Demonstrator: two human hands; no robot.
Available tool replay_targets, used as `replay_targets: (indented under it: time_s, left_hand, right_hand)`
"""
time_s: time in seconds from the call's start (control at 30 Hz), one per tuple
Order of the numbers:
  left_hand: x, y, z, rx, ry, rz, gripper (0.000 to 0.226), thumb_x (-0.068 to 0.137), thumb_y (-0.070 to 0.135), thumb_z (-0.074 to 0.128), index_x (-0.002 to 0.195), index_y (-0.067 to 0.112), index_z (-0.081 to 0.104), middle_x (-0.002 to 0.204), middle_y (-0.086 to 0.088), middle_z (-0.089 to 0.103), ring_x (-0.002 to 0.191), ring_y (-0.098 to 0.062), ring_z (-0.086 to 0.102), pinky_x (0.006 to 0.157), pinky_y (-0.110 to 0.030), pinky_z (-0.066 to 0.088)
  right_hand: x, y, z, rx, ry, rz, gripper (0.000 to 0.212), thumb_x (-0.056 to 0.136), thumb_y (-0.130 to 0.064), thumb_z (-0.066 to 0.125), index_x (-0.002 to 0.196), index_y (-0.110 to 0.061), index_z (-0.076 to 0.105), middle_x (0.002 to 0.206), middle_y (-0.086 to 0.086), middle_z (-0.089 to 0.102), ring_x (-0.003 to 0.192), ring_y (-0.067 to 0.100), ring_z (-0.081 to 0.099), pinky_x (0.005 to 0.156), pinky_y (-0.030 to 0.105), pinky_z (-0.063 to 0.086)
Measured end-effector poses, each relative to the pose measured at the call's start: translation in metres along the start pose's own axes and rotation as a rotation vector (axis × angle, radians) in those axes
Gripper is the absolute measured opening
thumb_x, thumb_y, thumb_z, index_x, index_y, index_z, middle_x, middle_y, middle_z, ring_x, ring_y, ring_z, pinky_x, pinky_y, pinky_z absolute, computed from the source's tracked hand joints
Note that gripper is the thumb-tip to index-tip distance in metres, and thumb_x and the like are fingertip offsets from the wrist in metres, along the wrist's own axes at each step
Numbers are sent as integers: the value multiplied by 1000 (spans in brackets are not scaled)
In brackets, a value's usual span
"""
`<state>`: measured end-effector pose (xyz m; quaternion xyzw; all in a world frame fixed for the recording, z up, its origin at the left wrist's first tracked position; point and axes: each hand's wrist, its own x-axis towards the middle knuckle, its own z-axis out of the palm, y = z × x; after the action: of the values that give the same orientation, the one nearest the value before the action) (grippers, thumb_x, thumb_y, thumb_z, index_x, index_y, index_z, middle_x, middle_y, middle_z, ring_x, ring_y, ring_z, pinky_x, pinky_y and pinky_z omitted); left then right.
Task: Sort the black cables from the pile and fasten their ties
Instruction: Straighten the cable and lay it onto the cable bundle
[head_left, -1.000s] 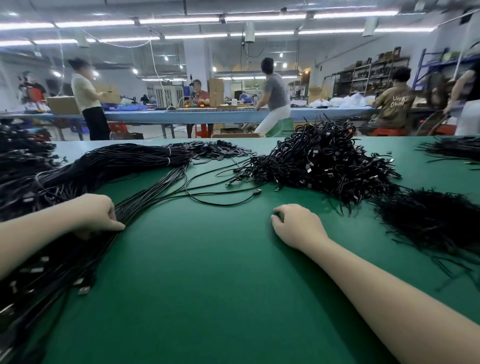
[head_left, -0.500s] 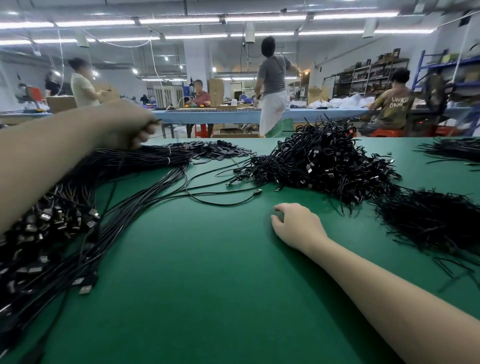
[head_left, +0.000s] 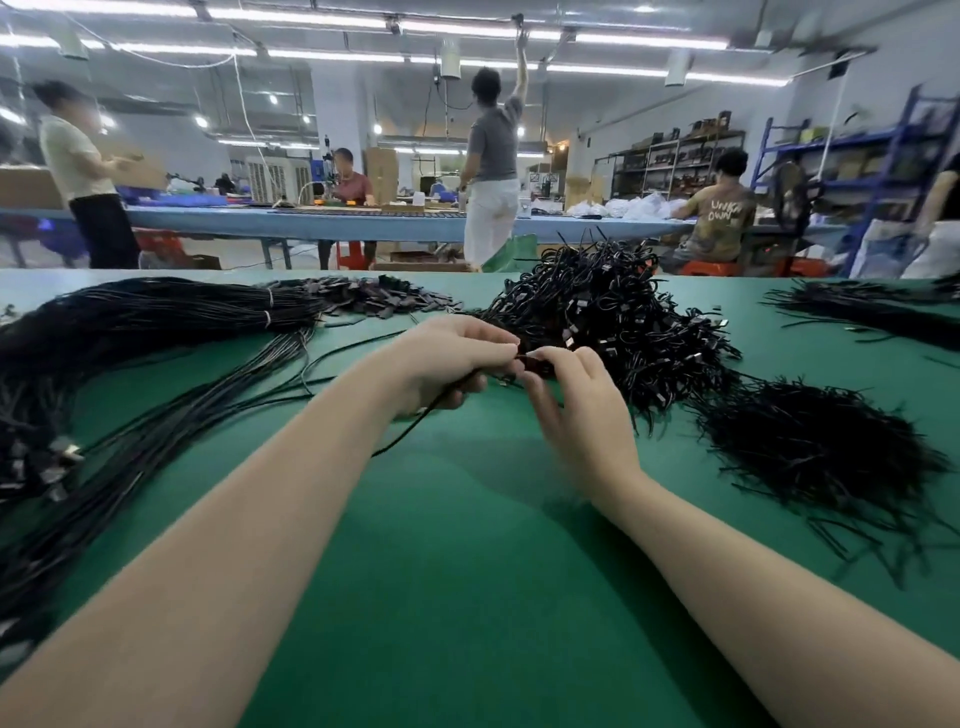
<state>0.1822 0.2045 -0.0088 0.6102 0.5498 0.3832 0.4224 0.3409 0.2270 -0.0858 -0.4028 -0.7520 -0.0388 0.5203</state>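
Fingers: curled on both hands, meeting above the middle of the bench and pinching the end of one black cable (head_left: 415, 423).
Left hand (head_left: 447, 364): fingers (head_left: 488, 338) closed round the cable, which trails down and left from under the palm to the green surface.
Right hand (head_left: 576, 410): thumb and forefinger nipping a small dark piece at the cable's end, touching the left fingertips; whether a tie or a plug, cannot tell.
Bench (head_left: 467, 597): green mat, forearms reaching in from the near edge.
Long cable bundle (head_left: 156, 322): along the left edge, bound with pale bands, loose strands fanning toward the near left corner.
Tangled pile (head_left: 613, 322): short looped cables heaped just behind the hands, toward the far edge.
Tie heap (head_left: 810, 447): thin black strips at the right edge, beside the tangled pile.
Far right corner: another spread of cables (head_left: 857, 312).
Background: blurred people at a blue table (head_left: 311, 221); shelving (head_left: 852, 156) on the right.
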Motion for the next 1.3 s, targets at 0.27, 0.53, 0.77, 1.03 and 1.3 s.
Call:
replay_targets:
  time_s: [0.27,0.53,0.77,1.03,1.3]
  left_hand:
    - [-18,-24,-79,19,-53,-150,28,82,15,74,109,18,67,90,5,75,70,-6,68,54,-19,50]
    - [-23,-38,-104,-573,142,-116,51,47,7,84,96,18,74,95,-5,75,80,-11,73,47,-17,52]
    - [-24,-39,-106,-778,67,-35,28,64,-2,74,87,13,78,101,-12,74,89,-21,73,55,-19,57]
    - [-17,-8,-63,-593,-96,51,50,68,7,73,116,13,61,99,-7,74,83,-15,73,53,-17,55]
    - [-13,2,-31,-244,-250,31,41,96,47,44,89,26,79,88,3,72,81,-12,66,84,-28,53]
  right_hand:
    - [-1,12,2,81,47,285,27,100,-37,41,98,-20,61,81,-1,55,74,7,45,57,18,33]
    - [-6,2,2,56,48,258,23,99,-39,43,86,-29,60,64,-9,50,57,7,44,49,28,30]
    - [-7,2,-2,-5,56,307,25,99,-34,44,83,-25,60,64,-8,55,62,11,51,65,37,43]
    - [-14,-35,3,-148,-50,-15,31,99,-33,43,117,-17,64,89,3,71,80,29,64,66,36,45]
    - [-19,-48,4,109,-163,119,34,100,-39,34,91,-14,55,57,-5,47,63,31,50,59,42,43]
